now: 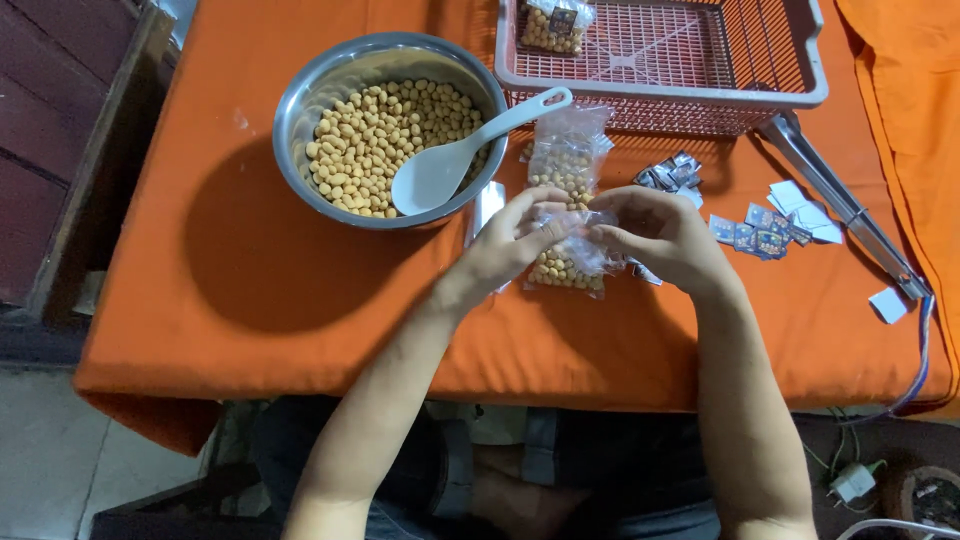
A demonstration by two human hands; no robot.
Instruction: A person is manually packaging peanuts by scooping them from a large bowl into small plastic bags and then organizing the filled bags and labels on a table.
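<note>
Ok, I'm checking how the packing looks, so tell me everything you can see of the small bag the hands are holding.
The small bag is clear, thin plastic, partly filled with round tan nuts gathered in its lower part. It sits low over the orange tablecloth, just in front of a second filled bag. The left hand and right hand pinch its crumpled top from either side; whether it is sealed cannot be told.
</note>
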